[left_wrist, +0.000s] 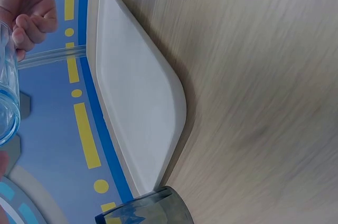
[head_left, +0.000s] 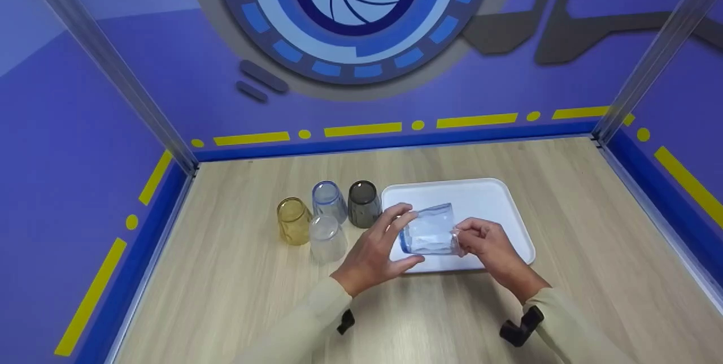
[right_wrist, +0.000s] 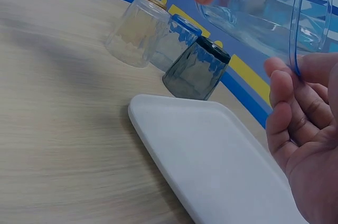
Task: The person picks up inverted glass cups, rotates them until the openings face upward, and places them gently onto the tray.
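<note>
We hold the blue-tinted cup sideways above the white tray, left hand curled round it, right hand pinching its rim; we should keep both grips firm.

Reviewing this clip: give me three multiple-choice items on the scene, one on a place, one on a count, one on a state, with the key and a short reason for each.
1. Where is the clear blue-tinted cup?
A. Held over the white tray
B. Standing on the wood beside the yellow cup
C. Behind the tray by the wall

2. How many cups stand upside down left of the tray?
A. Two
B. Four
C. Six

3. How is the held cup oriented?
A. Upright
B. Upside down
C. Tipped on its side

Key: 1 A, the left hand and right hand hold it above the tray. 2 B, yellow, blue, dark and clear cups. 3 C, its rim faces sideways in the head view.
</note>
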`<action>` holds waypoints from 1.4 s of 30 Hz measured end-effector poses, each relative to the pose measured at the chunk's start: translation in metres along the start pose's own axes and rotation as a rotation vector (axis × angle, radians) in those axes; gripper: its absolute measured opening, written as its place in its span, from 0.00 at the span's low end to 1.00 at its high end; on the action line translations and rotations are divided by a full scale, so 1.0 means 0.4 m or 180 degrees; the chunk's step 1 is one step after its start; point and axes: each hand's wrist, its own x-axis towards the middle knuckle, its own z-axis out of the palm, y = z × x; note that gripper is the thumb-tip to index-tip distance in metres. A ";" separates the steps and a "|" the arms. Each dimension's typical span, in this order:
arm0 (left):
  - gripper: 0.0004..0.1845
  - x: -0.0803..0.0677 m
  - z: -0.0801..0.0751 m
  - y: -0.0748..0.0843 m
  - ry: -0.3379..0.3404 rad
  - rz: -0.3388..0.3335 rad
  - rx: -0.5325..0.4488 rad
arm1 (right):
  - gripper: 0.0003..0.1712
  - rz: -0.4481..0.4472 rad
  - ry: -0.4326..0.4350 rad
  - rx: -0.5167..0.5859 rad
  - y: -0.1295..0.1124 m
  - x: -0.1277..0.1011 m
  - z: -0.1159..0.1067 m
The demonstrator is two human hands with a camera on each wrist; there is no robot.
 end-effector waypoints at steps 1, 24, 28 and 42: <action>0.43 0.000 0.000 0.000 -0.0009 -0.0007 -0.0004 | 0.05 -0.0003 0.0010 -0.0005 0.001 0.000 0.000; 0.44 0.004 0.000 0.005 -0.0089 -0.0041 0.0038 | 0.15 -0.0228 0.0094 -0.0043 -0.004 -0.002 0.004; 0.44 0.006 0.000 0.007 -0.0078 -0.0032 0.0012 | 0.15 -0.0246 0.0098 -0.0058 -0.004 0.000 0.007; 0.43 0.011 0.000 0.011 -0.0155 -0.0027 0.0096 | 0.09 -0.0134 0.0344 -0.0326 -0.021 -0.003 0.017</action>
